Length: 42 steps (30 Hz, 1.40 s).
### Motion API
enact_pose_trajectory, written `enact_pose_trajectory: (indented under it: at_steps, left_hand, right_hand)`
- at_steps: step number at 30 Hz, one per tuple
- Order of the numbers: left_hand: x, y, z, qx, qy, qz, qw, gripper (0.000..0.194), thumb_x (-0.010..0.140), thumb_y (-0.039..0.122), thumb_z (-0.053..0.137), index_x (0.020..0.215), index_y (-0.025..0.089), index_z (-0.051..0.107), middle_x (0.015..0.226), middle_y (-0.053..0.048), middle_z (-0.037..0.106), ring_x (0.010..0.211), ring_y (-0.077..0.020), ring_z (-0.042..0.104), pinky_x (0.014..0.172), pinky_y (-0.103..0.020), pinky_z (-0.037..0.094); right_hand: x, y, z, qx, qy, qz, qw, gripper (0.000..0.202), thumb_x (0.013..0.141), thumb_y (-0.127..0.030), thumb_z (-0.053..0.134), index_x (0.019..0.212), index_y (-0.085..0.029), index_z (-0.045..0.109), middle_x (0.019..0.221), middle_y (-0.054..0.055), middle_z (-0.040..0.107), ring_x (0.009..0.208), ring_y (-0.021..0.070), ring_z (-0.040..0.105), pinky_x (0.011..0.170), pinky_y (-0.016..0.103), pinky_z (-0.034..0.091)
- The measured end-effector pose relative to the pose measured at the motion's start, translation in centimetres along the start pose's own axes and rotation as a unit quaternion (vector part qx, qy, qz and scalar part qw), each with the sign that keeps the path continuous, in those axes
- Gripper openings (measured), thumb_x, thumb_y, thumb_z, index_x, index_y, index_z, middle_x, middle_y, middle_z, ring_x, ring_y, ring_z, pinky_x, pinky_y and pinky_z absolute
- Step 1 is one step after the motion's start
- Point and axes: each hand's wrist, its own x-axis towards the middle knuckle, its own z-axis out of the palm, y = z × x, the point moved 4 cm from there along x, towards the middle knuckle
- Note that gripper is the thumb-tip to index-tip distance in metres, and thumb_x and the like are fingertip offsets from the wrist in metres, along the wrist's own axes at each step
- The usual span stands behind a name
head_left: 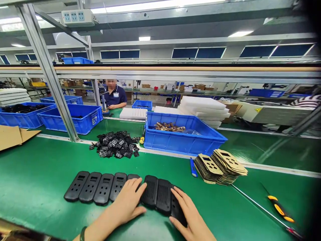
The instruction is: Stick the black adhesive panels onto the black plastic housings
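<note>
Head view showed oblong black plastic shells (163, 196) toward seven o'clock, my left hand (128, 201) splay-fingered, my right hand (189, 216) touching one, its grip impossible to tell; they seemed light, stiff, slick, best taken by their long edges.

Black, all along these oblong plastic casings (103, 189), two striped with parallel lines; green across the counter (37, 170), vivid blue on the rectangular plastic bin (175, 143), tan over the stacked flat panels (220, 170), and there, orange and black on the screwdriver handle (280, 208)!
</note>
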Motion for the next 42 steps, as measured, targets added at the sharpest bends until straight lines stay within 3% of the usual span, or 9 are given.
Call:
enact_pose_trajectory:
  at_steps: [3, 6, 12, 15, 19, 22, 29, 35, 42]
  left_hand:
    - [1.9, 2.4, 1.5, -0.011, -0.004, 0.018, 1.0, 0.093, 0.067, 0.049, 0.076, 0.143, 0.017, 0.032, 0.148, -0.02, 0.035, 0.133, -0.0353, 0.036, 0.108, -0.051, 0.034]
    - [3.4, 3.9, 2.9, 0.008, -0.021, -0.026, 0.999, 0.091, 0.069, 0.042, 0.077, 0.144, 0.017, 0.031, 0.146, -0.021, 0.037, 0.129, -0.0366, 0.041, 0.105, -0.05, 0.04]
    - [3.6, 6.1, 2.9, -0.025, -0.036, -0.066, 0.997, 0.072, 0.083, 0.021, 0.06, 0.146, 0.03, 0.025, 0.148, -0.021, 0.032, 0.122, -0.0363, 0.05, 0.091, -0.049, 0.05]
    - [2.9, 5.7, 2.9, -0.109, -0.016, -0.095, 0.989, 0.068, 0.086, 0.02, 0.05, 0.148, 0.02, 0.021, 0.15, -0.021, 0.029, 0.122, -0.032, 0.051, 0.097, -0.046, 0.047]
    - [1.8, 4.1, 3.1, -0.209, 0.034, -0.104, 0.972, 0.078, 0.083, 0.017, 0.049, 0.149, 0.011, 0.009, 0.152, -0.02, 0.025, 0.136, -0.0275, 0.034, 0.109, -0.041, 0.037]
    - [1.3, 3.2, 2.9, -0.195, 0.042, -0.116, 0.973, 0.084, 0.078, 0.013, 0.053, 0.149, 0.008, 0.007, 0.149, -0.021, 0.03, 0.136, -0.0269, 0.034, 0.11, -0.04, 0.034]
    - [1.6, 2.2, 2.6, 0.019, 0.055, -0.126, 0.99, 0.078, 0.072, 0.034, 0.074, 0.139, 0.011, 0.04, 0.146, -0.022, 0.036, 0.13, -0.04, 0.038, 0.105, -0.057, 0.034]
    - [2.0, 2.5, 5.2, 0.015, 0.054, -0.023, 0.998, 0.079, 0.082, 0.058, 0.056, 0.145, 0.019, 0.029, 0.149, -0.02, 0.032, 0.139, -0.0362, 0.025, 0.11, -0.066, 0.019]
    - [2.0, 2.3, 5.7, 0.021, 0.044, -0.008, 0.999, 0.055, 0.095, 0.044, 0.037, 0.145, 0.023, 0.028, 0.151, -0.019, 0.027, 0.14, -0.0335, 0.022, 0.109, -0.067, 0.019]
  right_hand:
    - [-0.4, 1.5, 1.5, -0.052, 0.024, 0.051, 0.997, 0.078, 0.077, -0.042, 0.065, 0.144, -0.015, 0.035, 0.149, 0.019, 0.029, 0.136, 0.0362, 0.029, 0.108, 0.052, 0.033]
    - [-0.9, 2.6, 2.7, -0.091, 0.066, 0.046, 0.993, 0.066, 0.082, -0.04, 0.062, 0.141, -0.021, 0.041, 0.149, 0.021, 0.029, 0.129, 0.0388, 0.039, 0.099, 0.053, 0.043]
    - [-0.2, 1.4, 2.6, -0.043, 0.141, -0.024, 0.989, 0.048, 0.095, -0.025, 0.043, 0.143, -0.025, 0.038, 0.141, 0.014, 0.042, 0.125, 0.0257, 0.047, 0.095, 0.038, 0.05]
    - [0.9, -0.7, 1.5, -0.033, 0.155, -0.051, 0.986, 0.047, 0.096, -0.017, 0.036, 0.143, -0.026, 0.038, 0.138, 0.01, 0.048, 0.123, 0.0237, 0.048, 0.096, 0.039, 0.05]
    - [2.2, -3.8, 0.7, -0.11, 0.111, -0.099, 0.983, 0.05, 0.095, -0.021, 0.041, 0.144, -0.03, 0.035, 0.141, 0.003, 0.048, 0.13, 0.0352, 0.036, 0.099, 0.069, 0.035]
    - [2.6, -5.0, 1.0, -0.161, 0.099, -0.113, 0.976, 0.056, 0.093, -0.023, 0.044, 0.146, -0.03, 0.029, 0.145, 0.003, 0.043, 0.133, 0.0385, 0.031, 0.096, 0.075, 0.031]
    - [1.3, -1.1, 3.3, -0.204, 0.141, -0.075, 0.966, 0.055, 0.088, -0.03, 0.053, 0.141, -0.035, 0.04, 0.14, 0.006, 0.049, 0.128, 0.0416, 0.038, 0.095, 0.069, 0.036]
    - [-0.2, 1.1, 2.8, -0.191, 0.104, -0.044, 0.975, 0.056, 0.092, -0.037, 0.047, 0.146, -0.035, 0.029, 0.144, 0.01, 0.043, 0.126, 0.0399, 0.044, 0.089, 0.065, 0.045]
    - [-0.8, 2.1, 4.3, -0.228, 0.18, -0.049, 0.956, 0.05, 0.092, -0.04, 0.041, 0.141, -0.038, 0.039, 0.143, 0.011, 0.043, 0.124, 0.0453, 0.043, 0.077, 0.062, 0.052]
